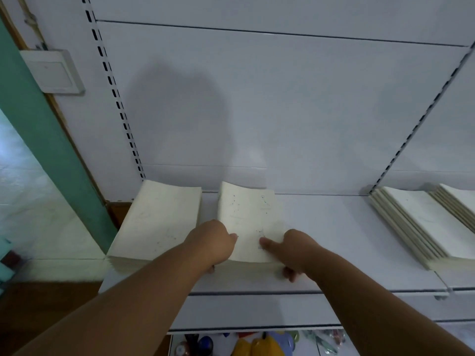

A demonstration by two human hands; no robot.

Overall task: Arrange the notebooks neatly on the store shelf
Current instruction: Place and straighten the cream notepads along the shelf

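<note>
- Down at the bottom edge, bright odds and ends (257,345) show on a lower level, too blurred to name.
- Both forearms reach in over the front lip of the white shelf (334,265), and both hands have hold of the same thing.
- The left hand (213,242) grips the near-left corner of the middle notebook stack (248,222), thumb on the top cover, fingers curled under the edge.
- The right hand (295,250) mirrors it at the near-right corner, thumb pressing on top, fingers tucked below the front edge.
- So the stack lies straight ahead of the fingers, long axis running away toward the back panel (282,111); neither hand looks nearer, it's an even two-handed hold.
- Just beside it, the left stack (156,222) leans a touch differently, so squaring them up looks like the job.
- Well apart to the right, two more stacks (421,227) lie fanned, edges stepped.
</note>
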